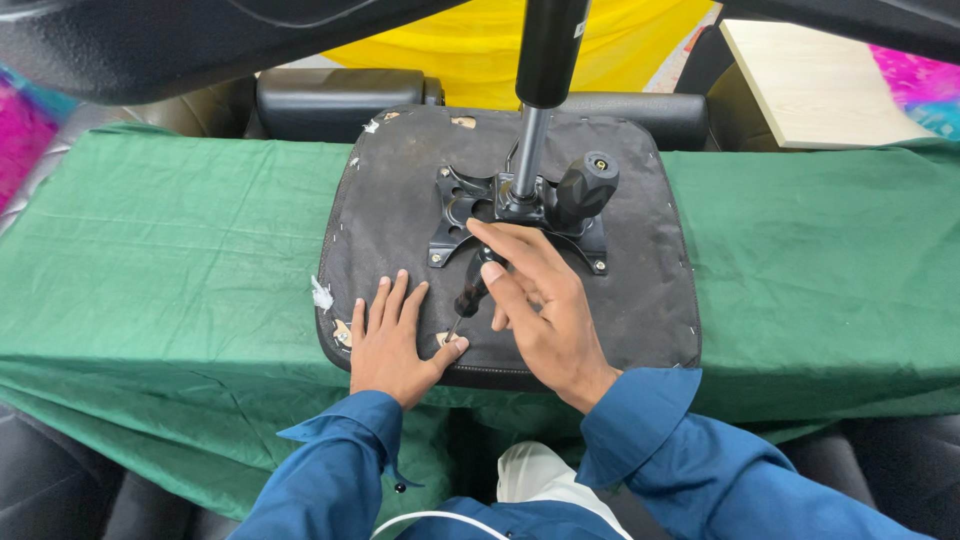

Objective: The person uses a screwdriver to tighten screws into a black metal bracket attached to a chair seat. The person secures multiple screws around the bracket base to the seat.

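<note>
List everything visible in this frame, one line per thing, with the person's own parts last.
Seat underside: 1, black fabric, centre, on the cloth.
Mounting plate: 1, black metal, on the seat underside.
Gas cylinder: 1, black, rising from the plate.
Knob: 1, black, right of the cylinder.
Screwdriver: 1, black handle, tip at the seat's near edge.
Cloth: 1, green, under the seat.
Board: 1, pale wood, top right.
Left hand: flat on the seat.
Right hand: grips the screwdriver.

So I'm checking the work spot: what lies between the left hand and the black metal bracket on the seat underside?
In the head view, only bare black fabric of the seat underside lies between the left hand and the bracket. The right hand and its screwdriver sit beside that stretch.
</note>
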